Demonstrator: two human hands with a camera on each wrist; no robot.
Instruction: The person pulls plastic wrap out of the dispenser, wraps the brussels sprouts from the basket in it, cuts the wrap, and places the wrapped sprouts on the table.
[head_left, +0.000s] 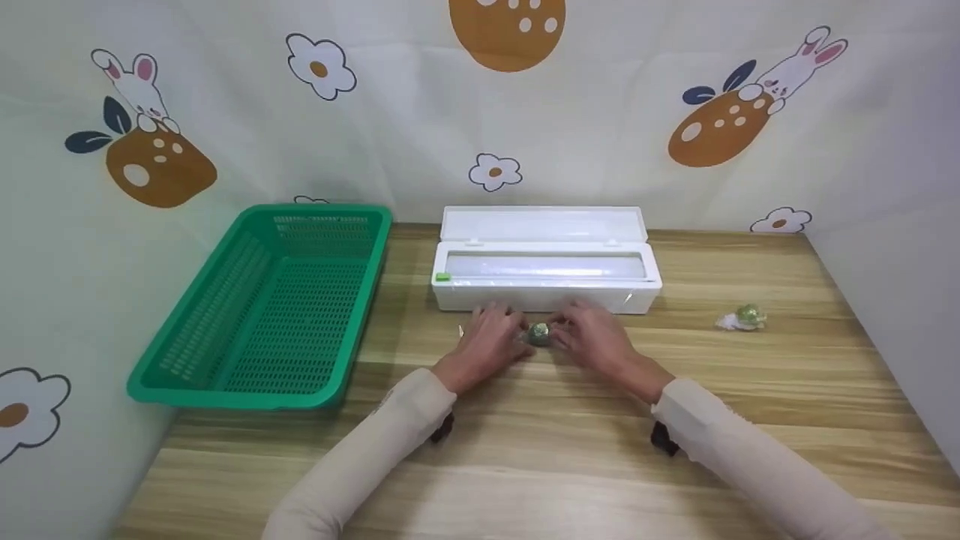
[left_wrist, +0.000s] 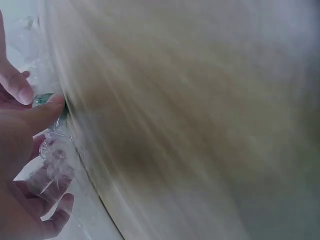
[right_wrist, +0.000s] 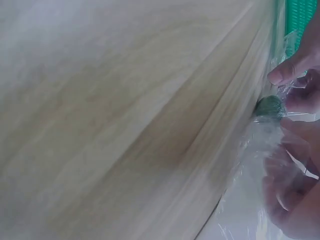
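Between both hands, on the wooden table, lies a small round green object (head_left: 539, 333) with clear cling film (right_wrist: 240, 185) around it; its exact kind cannot be told. My left hand (head_left: 491, 336) pinches the film on the object's left side, and in the left wrist view its thumb (left_wrist: 54, 104) lies against the green surface. From the other side my right hand (head_left: 596, 337) grips film, which drapes over its curled fingers (right_wrist: 280, 187) in the right wrist view. Just behind the hands stands a white cling film dispenser (head_left: 547, 298), lid raised, with the roll visible inside.
An empty green plastic basket (head_left: 345, 386) stands at the left. To the right lies another small green piece (head_left: 750, 315) with crumpled whitish film beside it. A patterned cloth (head_left: 405, 112) hangs behind the table (head_left: 540, 465). The dispenser has a green slider (head_left: 442, 277) at its left end.
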